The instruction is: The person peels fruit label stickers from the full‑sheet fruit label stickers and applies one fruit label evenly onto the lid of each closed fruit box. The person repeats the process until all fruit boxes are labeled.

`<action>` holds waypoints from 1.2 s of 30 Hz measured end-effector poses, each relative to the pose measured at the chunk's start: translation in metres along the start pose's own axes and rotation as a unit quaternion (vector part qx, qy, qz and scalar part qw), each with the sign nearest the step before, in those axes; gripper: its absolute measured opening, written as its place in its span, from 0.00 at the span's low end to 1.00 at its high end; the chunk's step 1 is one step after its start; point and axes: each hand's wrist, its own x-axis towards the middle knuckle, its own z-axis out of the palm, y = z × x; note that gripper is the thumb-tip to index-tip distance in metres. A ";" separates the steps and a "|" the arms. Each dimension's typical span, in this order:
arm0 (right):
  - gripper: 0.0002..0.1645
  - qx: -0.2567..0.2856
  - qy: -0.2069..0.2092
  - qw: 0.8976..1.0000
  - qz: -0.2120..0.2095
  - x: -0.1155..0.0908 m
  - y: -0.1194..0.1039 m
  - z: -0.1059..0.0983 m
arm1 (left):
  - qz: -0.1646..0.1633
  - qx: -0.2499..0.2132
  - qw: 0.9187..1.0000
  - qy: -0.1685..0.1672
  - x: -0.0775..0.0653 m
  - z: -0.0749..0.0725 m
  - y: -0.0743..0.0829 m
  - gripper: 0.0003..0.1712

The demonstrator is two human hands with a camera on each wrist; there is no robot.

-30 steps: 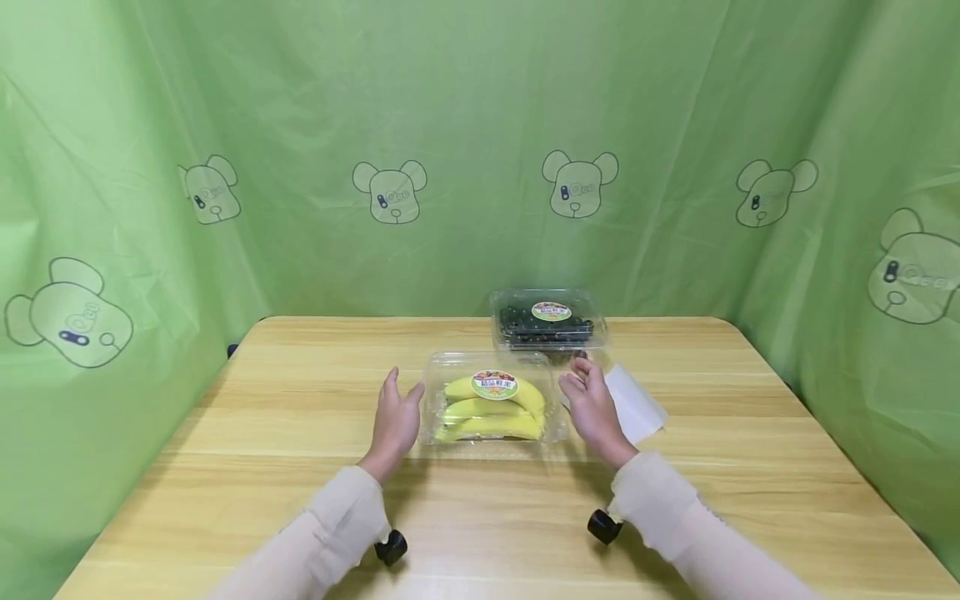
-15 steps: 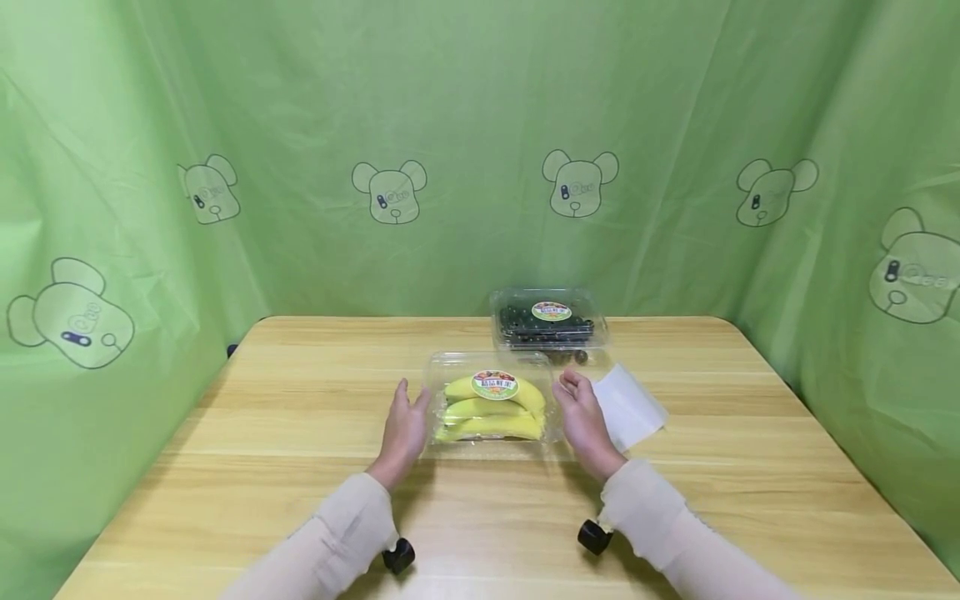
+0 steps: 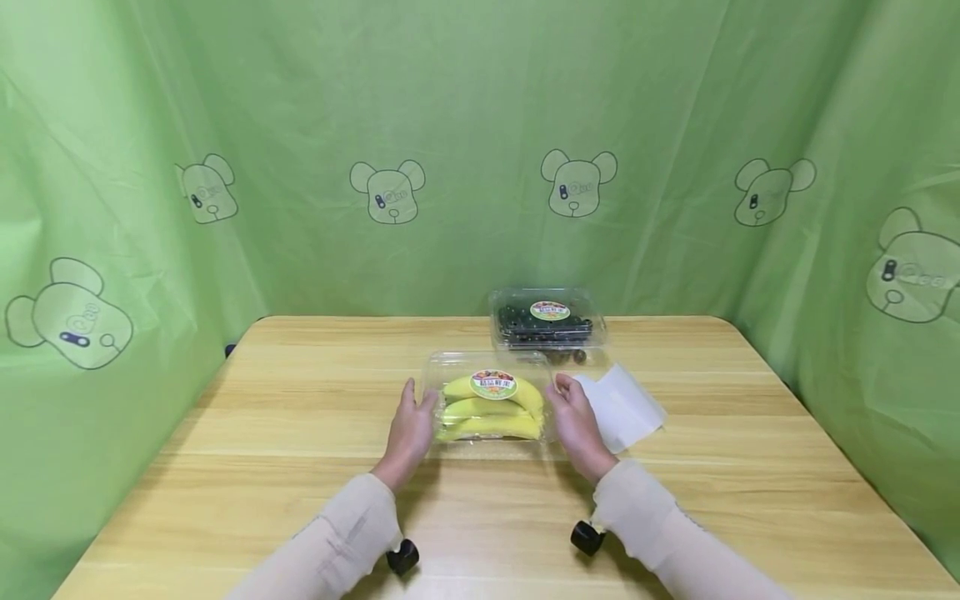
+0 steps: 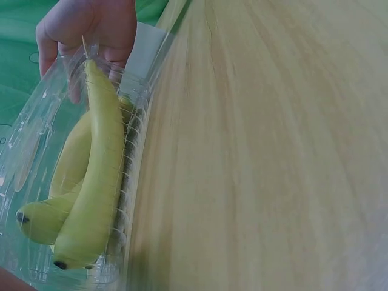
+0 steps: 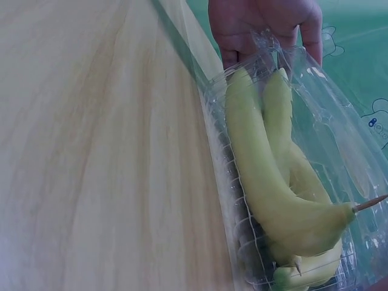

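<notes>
A clear plastic fruit box point(image 3: 450, 359) sits mid-table with its lid down and several yellow bananas point(image 3: 491, 427) inside. On the lid is an oval printed sticker point(image 3: 493, 384). At the box's left end my left hand point(image 3: 408, 429) grips it, thumb towards the lid; this hand point(image 5: 260, 24) also appears at the far end of the box in the right wrist view. My right hand point(image 3: 577, 425) grips the right end likewise, and the left wrist view has that hand point(image 4: 91, 21) behind a banana tip. Some fingers are hidden behind the plastic.
Behind stands a second clear box point(image 3: 550, 327) of dark, round grape-like fruit, near the table's back edge. One dark round fruit point(image 3: 580, 357) shows at its front. White paper point(image 3: 626, 408) lies right of my right hand. Green curtains point(image 3: 480, 233) surround the wooden table point(image 3: 300, 467).
Both hands have moved inwards from beside the banana box and taken hold of its two ends. The box has stayed where it was. More of the white paper is uncovered.
</notes>
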 end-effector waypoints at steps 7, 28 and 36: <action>0.34 -0.008 -0.009 1.000 0.003 0.001 0.001 0.001 | 0.002 0.004 1.000 -0.009 0.000 0.001 -0.001 0.39; 0.33 -0.014 0.000 1.000 -0.001 0.001 0.003 0.002 | -0.005 0.003 1.000 -0.012 0.000 0.001 0.001 0.38; 0.32 -0.001 0.006 1.000 -0.004 0.000 0.002 0.002 | -0.003 0.009 1.000 -0.010 0.000 0.001 0.000 0.38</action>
